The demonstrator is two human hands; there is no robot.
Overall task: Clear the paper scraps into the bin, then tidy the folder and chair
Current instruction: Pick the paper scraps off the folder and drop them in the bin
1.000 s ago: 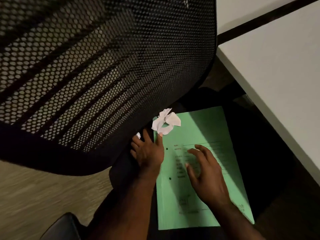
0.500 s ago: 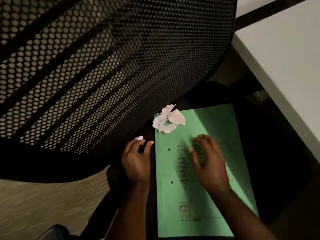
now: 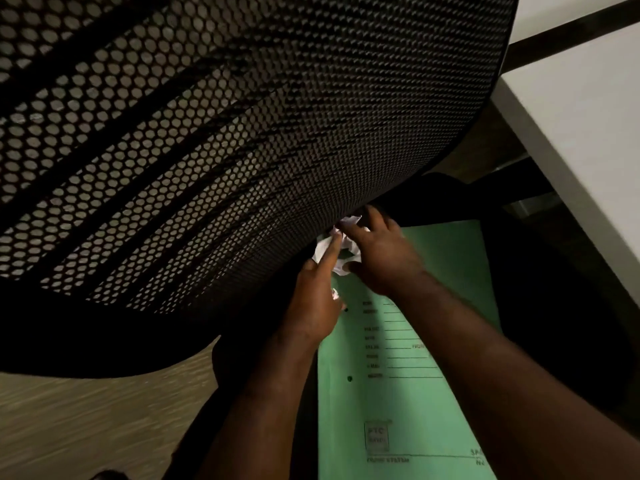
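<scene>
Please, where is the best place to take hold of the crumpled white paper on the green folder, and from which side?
Grip the crumpled white paper scrap round its bunched middle, coming from above and from the open seat side. The black mesh chair back overhangs its far side, and it lies loose on the flat green paper folder.

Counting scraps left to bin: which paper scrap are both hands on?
The large crumpled scrap at the folder's top corner; the tiny scrap sits in the left hand alone.
</scene>
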